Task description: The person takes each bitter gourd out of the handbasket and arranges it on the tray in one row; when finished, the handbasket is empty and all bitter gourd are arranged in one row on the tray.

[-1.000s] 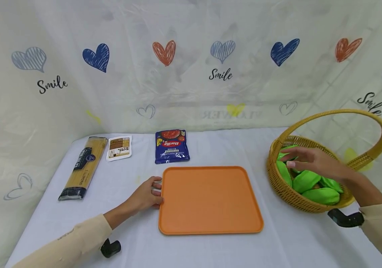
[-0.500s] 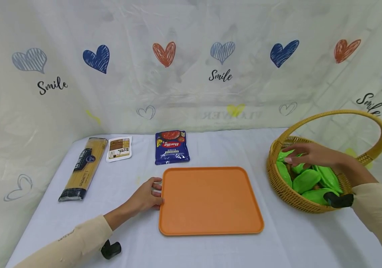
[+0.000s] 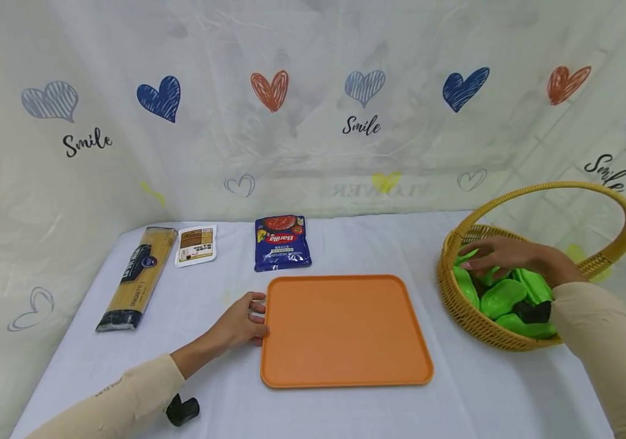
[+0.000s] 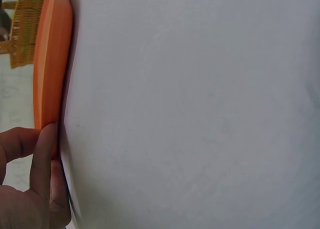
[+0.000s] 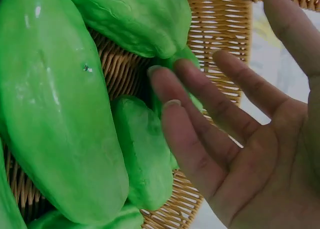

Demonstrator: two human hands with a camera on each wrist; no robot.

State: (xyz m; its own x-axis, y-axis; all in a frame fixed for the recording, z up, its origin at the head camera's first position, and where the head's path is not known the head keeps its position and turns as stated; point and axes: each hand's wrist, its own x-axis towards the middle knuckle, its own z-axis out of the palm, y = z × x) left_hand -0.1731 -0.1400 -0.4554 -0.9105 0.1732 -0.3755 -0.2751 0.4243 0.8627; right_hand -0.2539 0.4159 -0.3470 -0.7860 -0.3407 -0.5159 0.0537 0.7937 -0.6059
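Note:
An orange tray point(image 3: 346, 332) lies flat on the table. My left hand point(image 3: 241, 320) holds its left edge, fingers and thumb bent at the rim; the left wrist view shows the fingertips against the tray's side point(image 4: 52, 64). At the right stands a wicker basket point(image 3: 458, 314) with several glossy green vegetable-shaped pieces point(image 3: 502, 297). My right hand point(image 3: 502, 253) reaches in over the basket's far part, under the handle. In the right wrist view its fingers are spread and hold nothing, the tips close to a small green piece point(image 5: 145, 154) beside a long one point(image 5: 60, 109).
A spaghetti pack point(image 3: 140, 277) lies at the left, with a small white-and-brown packet point(image 3: 196, 245) beside it. A blue Barilla sauce pouch point(image 3: 282, 242) lies behind the tray. The basket's tall handle point(image 3: 554, 186) arches over my right arm. A heart-printed curtain point(image 3: 313, 140) hangs behind the table.
My right hand has moved lower into the basket, its forearm shifting left and forward. My left hand and the tray have stayed in place.

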